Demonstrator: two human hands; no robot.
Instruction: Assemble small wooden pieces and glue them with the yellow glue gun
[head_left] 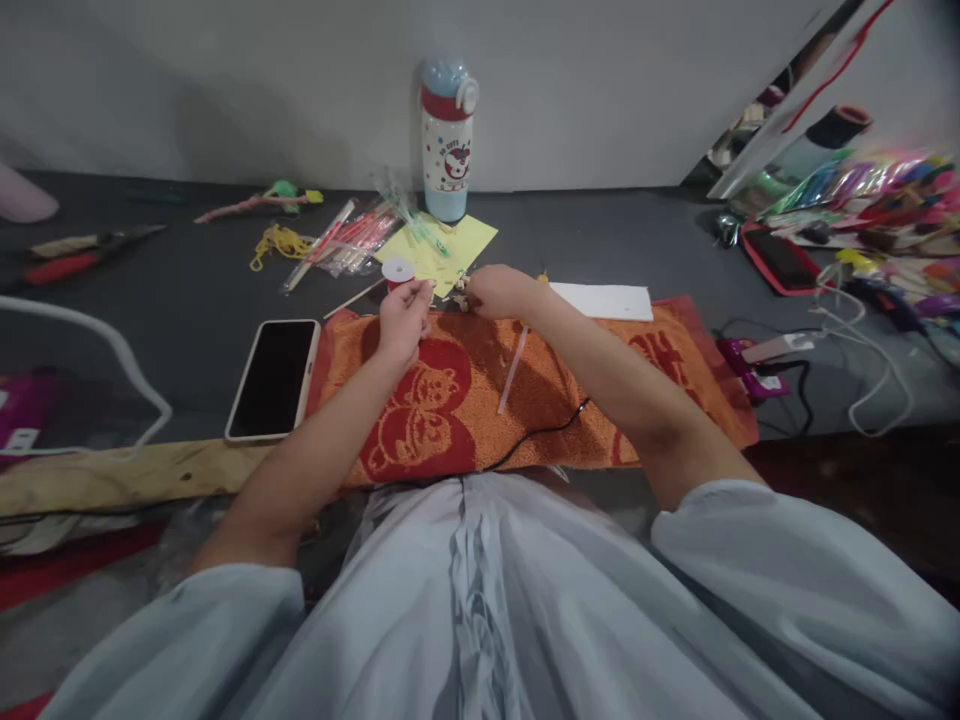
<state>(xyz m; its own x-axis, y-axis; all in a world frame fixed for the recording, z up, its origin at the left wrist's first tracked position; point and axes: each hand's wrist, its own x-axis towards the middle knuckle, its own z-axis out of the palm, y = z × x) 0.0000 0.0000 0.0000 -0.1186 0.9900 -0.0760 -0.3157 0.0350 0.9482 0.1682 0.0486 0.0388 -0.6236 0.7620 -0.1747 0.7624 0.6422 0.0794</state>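
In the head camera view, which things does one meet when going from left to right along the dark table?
Pliers → yellow cord → phone → left hand → right hand → white paper → red-edged tablet → white cable.

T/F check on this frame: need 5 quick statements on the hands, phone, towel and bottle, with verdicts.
1. The phone lies screen-up to the left of the orange towel. True.
2. The left hand rests flat on the phone. False: it is raised over the towel's far edge, fingers pinched by a small red-and-white spool.
3. The bottle stands upright against the wall. True.
4. The right hand holds the pliers. False: the pliers lie far left, untouched; the right hand is beside the yellow paper.
5. The towel is blue. False: it is orange with red figures.
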